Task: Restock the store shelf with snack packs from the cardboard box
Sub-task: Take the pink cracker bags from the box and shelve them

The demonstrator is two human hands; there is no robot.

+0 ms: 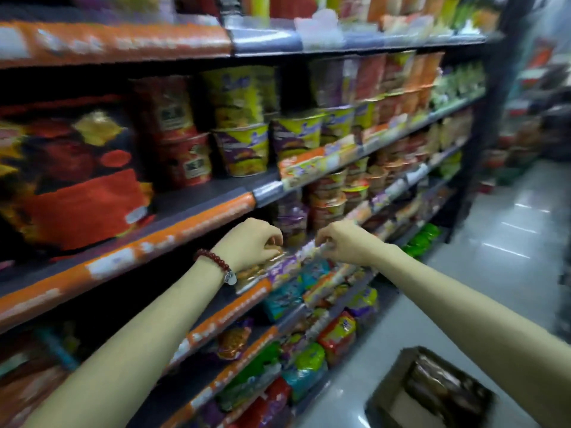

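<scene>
Head view: the left hand curls its fingers on a snack pack at the shelf edge, and the right hand pinches the same pack's far end. The step in hand looks like placing — next the pack likely needs pushing back into its row. Down right, the cardboard box sits on the floor with dark packs inside — more to fetch.
</scene>
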